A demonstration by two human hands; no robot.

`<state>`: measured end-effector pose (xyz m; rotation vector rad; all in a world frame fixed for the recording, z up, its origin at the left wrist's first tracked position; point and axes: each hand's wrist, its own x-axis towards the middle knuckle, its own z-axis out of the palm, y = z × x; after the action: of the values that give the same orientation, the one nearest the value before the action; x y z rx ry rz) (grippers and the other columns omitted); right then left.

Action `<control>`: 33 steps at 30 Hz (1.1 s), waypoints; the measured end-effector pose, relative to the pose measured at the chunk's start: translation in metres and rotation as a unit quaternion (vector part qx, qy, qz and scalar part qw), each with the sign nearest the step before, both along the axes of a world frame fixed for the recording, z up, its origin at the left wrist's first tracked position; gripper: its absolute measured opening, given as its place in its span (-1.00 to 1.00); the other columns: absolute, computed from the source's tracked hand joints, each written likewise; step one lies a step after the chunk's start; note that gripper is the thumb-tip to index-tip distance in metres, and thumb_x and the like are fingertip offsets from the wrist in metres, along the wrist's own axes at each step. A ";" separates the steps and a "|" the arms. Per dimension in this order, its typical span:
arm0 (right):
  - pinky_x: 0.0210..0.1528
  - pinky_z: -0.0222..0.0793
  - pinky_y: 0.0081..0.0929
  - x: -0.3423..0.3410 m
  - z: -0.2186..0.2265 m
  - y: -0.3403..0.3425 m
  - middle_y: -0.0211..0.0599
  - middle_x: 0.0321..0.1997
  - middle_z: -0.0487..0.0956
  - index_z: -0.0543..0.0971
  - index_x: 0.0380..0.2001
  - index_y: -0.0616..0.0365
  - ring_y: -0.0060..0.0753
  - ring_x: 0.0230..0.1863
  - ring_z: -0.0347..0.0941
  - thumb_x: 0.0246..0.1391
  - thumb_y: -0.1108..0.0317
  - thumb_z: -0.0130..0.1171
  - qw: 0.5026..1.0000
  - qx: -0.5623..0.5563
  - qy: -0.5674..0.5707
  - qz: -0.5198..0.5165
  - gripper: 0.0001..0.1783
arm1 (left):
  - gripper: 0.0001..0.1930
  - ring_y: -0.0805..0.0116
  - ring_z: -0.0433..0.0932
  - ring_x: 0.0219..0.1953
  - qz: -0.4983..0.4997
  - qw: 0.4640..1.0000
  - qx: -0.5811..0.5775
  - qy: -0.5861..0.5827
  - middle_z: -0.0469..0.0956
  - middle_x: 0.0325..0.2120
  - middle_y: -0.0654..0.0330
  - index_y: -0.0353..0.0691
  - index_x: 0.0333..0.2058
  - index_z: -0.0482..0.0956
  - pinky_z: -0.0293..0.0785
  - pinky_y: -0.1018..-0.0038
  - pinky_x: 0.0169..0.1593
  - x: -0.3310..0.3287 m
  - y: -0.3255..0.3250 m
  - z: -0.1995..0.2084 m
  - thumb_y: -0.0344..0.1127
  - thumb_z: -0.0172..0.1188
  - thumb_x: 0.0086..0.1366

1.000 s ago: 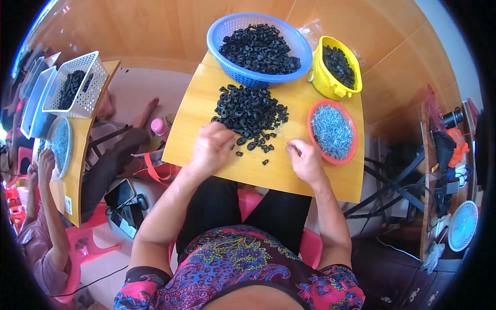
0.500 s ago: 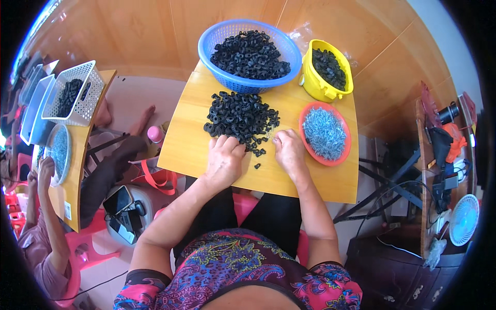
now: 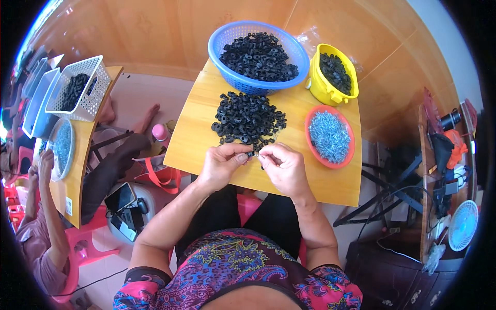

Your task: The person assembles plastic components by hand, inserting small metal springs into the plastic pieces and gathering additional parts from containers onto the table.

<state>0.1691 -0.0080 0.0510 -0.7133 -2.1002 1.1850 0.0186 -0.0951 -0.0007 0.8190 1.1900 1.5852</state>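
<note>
Over the near part of the wooden table, my two hands meet at the fingertips. My left hand point(image 3: 221, 166) pinches a small black plastic part point(image 3: 251, 153) between thumb and forefinger. Against it, my right hand point(image 3: 285, 169) is closed in a pinch; a tiny shiny metal piece seems to be at its fingertips, too small to tell its kind. Just beyond the hands lies a heap of black plastic parts point(image 3: 247, 118). To the right, an orange-red plate point(image 3: 310, 142) holds many small silvery metal pieces point(image 3: 330, 135).
At the table's point(image 3: 191, 129) far side stand a blue basket point(image 3: 232, 78) and a yellow bucket point(image 3: 330, 95), both holding black parts. A co-worker's hands point(image 3: 45, 163) are at another table point(image 3: 85, 155) on the left. A small fan point(image 3: 463, 225) is at the right.
My hands have come together above the near table; before, they were apart, beside the heap. The black part now shows between my fingertips. The whole view has shifted slightly.
</note>
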 end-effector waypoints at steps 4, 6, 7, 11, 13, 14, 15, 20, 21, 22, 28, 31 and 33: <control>-0.54 0.24 -0.70 0.002 0.000 0.001 -0.40 -0.52 0.47 0.53 -0.44 0.30 -0.72 -0.57 0.33 -0.05 0.63 0.20 0.999 0.034 -0.014 0.009 -0.93 | -0.84 0.40 0.53 -0.28 -0.011 0.974 0.056 0.218 0.58 -0.36 0.14 -0.38 -0.23 0.58 0.44 0.52 -0.16 -0.002 -0.001 0.006 -0.54 0.13 0.20; -0.54 0.24 -0.70 0.003 0.004 0.000 -0.40 -0.52 0.47 0.53 -0.44 0.30 -0.72 -0.57 0.33 -0.05 0.62 0.20 0.999 0.041 -0.030 0.019 -0.93 | -0.86 0.33 0.51 -0.26 -0.011 0.975 0.055 0.215 0.56 -0.37 0.10 -0.37 -0.27 0.58 0.42 0.47 -0.16 -0.001 -0.002 0.005 -0.54 0.15 0.17; -0.54 0.24 -0.69 0.003 0.005 0.000 -0.40 -0.53 0.47 0.53 -0.44 0.31 -0.72 -0.57 0.33 -0.05 0.62 0.20 0.997 0.048 -0.045 0.027 -0.94 | -0.86 0.33 0.51 -0.26 -0.011 0.975 0.055 0.215 0.56 -0.37 0.10 -0.37 -0.27 0.58 0.42 0.47 -0.16 -0.002 -0.002 0.005 -0.54 0.15 0.17; -0.53 0.25 -0.66 0.003 0.006 -0.001 -0.38 -0.53 0.48 0.53 -0.44 0.31 -0.70 -0.57 0.32 -0.04 0.61 0.20 0.998 0.033 -0.044 0.025 -0.94 | -0.86 0.31 0.52 -0.29 -0.016 0.969 0.078 0.235 0.56 -0.37 0.09 -0.37 -0.26 0.58 0.43 0.48 -0.17 -0.002 -0.003 0.006 -0.53 0.15 0.18; -0.45 0.33 -0.66 0.003 0.011 0.002 -0.38 -0.49 0.51 0.53 -0.42 0.32 -0.67 -0.52 0.40 -0.02 0.59 0.21 0.995 0.017 -0.084 0.056 -0.93 | -0.86 0.29 0.53 -0.29 -0.021 0.967 0.086 0.240 0.56 -0.37 0.09 -0.38 -0.26 0.58 0.43 0.48 -0.17 -0.002 -0.003 0.007 -0.53 0.14 0.18; -0.45 0.33 -0.66 0.004 0.009 0.004 -0.38 -0.49 0.51 0.53 -0.42 0.32 -0.67 -0.52 0.40 -0.02 0.59 0.21 0.995 0.017 -0.084 0.055 -0.93 | -0.86 0.33 0.53 -0.31 -0.035 0.966 0.075 0.244 0.56 -0.38 0.12 -0.37 -0.26 0.58 0.43 0.49 -0.17 -0.002 -0.003 0.008 -0.53 0.13 0.20; -0.40 0.37 -0.66 0.004 0.006 0.005 -0.36 -0.46 0.53 0.52 -0.36 0.32 -0.66 -0.47 0.43 -0.01 0.57 0.22 0.993 -0.043 -0.089 0.069 -0.88 | -0.86 0.37 0.53 -0.33 -0.049 0.965 0.064 0.248 0.56 -0.39 0.14 -0.36 -0.25 0.57 0.43 0.50 -0.17 -0.002 -0.003 0.008 -0.53 0.11 0.21; -0.35 0.44 -0.55 0.018 0.004 0.019 -0.17 -0.44 0.61 0.50 -0.24 0.37 -0.53 -0.42 0.53 0.01 0.50 0.22 0.997 -0.073 -0.020 -0.014 -0.77 | -0.84 0.49 0.51 -0.38 -0.013 0.999 0.026 0.017 0.57 -0.39 0.18 -0.37 -0.19 0.54 0.46 0.59 -0.24 -0.006 0.000 -0.004 -0.49 0.07 0.29; -0.37 0.43 -0.54 0.028 -0.003 0.026 -0.16 -0.46 0.59 0.51 -0.27 0.37 -0.51 -0.46 0.52 0.01 0.49 0.23 0.998 -0.034 -0.046 -0.015 -0.79 | -0.85 0.50 0.51 -0.39 -0.006 0.999 0.030 -0.034 0.58 -0.40 0.17 -0.36 -0.20 0.54 0.46 0.59 -0.25 -0.010 0.002 -0.004 -0.49 0.06 0.29; -0.38 0.42 -0.53 0.031 -0.005 0.029 -0.15 -0.48 0.58 0.53 -0.30 0.36 -0.48 -0.49 0.51 0.00 0.48 0.23 0.997 0.006 -0.071 -0.015 -0.81 | -0.87 0.54 0.49 -0.42 0.011 0.998 0.023 -0.063 0.57 -0.45 0.18 -0.37 -0.21 0.52 0.45 0.62 -0.28 -0.013 0.004 -0.002 -0.52 0.03 0.30; -0.34 0.42 -0.23 0.022 -0.034 -0.004 -0.06 -0.43 0.51 0.55 -0.29 0.25 -0.02 -0.38 0.49 -0.14 0.35 0.29 0.960 0.156 -0.231 -0.010 -0.70 | -0.87 0.47 0.52 -0.42 -0.021 0.962 0.025 -0.270 0.58 -0.43 0.16 -0.33 -0.23 0.52 0.46 0.58 -0.29 -0.030 0.003 0.002 -0.54 0.09 0.25; -0.31 0.42 -0.22 0.022 -0.053 -0.007 -0.08 -0.44 0.48 0.54 -0.27 0.23 0.00 -0.34 0.46 -0.14 0.36 0.28 0.948 0.213 -0.238 -0.014 -0.69 | -0.87 0.46 0.53 -0.39 -0.036 0.958 0.061 -0.278 0.57 -0.42 0.17 -0.32 -0.24 0.52 0.46 0.57 -0.27 -0.027 0.003 -0.001 -0.55 0.12 0.22; -0.31 0.42 -0.21 0.022 -0.054 -0.005 -0.08 -0.45 0.47 0.54 -0.28 0.23 0.01 -0.34 0.46 -0.14 0.38 0.27 0.945 0.226 -0.234 -0.023 -0.71 | -0.88 0.45 0.53 -0.39 -0.039 0.954 0.047 -0.292 0.56 -0.42 0.17 -0.32 -0.25 0.52 0.46 0.56 -0.26 -0.028 0.002 -0.001 -0.54 0.13 0.22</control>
<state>0.1914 -0.0130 -0.0033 -0.8727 -2.6000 0.4929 -0.0096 -0.0933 -0.0016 0.3980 0.6514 1.6678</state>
